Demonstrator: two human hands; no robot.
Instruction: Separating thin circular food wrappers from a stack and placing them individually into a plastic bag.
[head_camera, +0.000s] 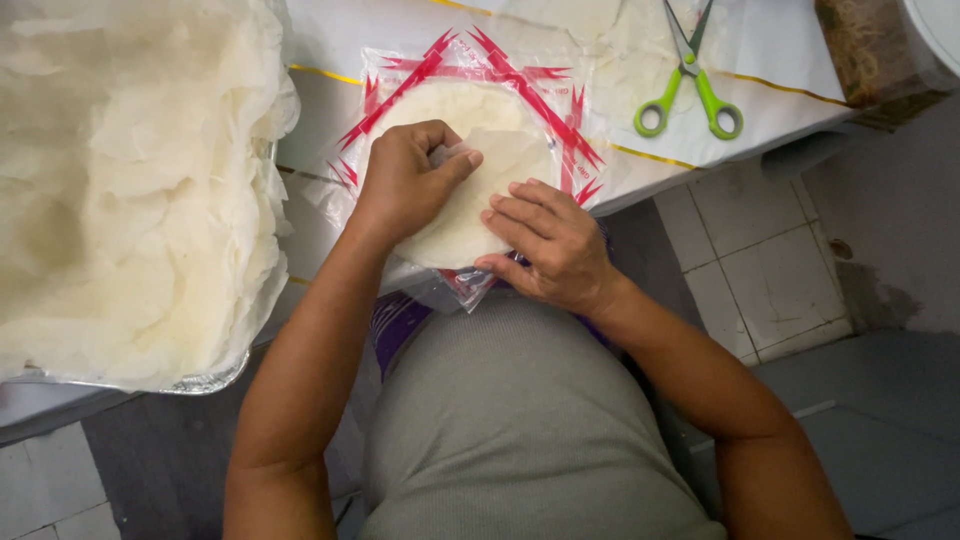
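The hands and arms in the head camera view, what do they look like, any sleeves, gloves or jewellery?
Both arms are bare from the wrist up to the frame's lower edge, with no sleeves in view. The left hand and right hand wear no gloves, and no rings, watch or bracelets show. The fingers have short, unpainted nails. The person wears a plain grey top.

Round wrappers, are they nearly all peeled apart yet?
Done: a big heap of loose sheets fills the foil tray. In hand: the left hand peels one off the stack; the right hand steadies it. Left: the stack's depth can't be judged.
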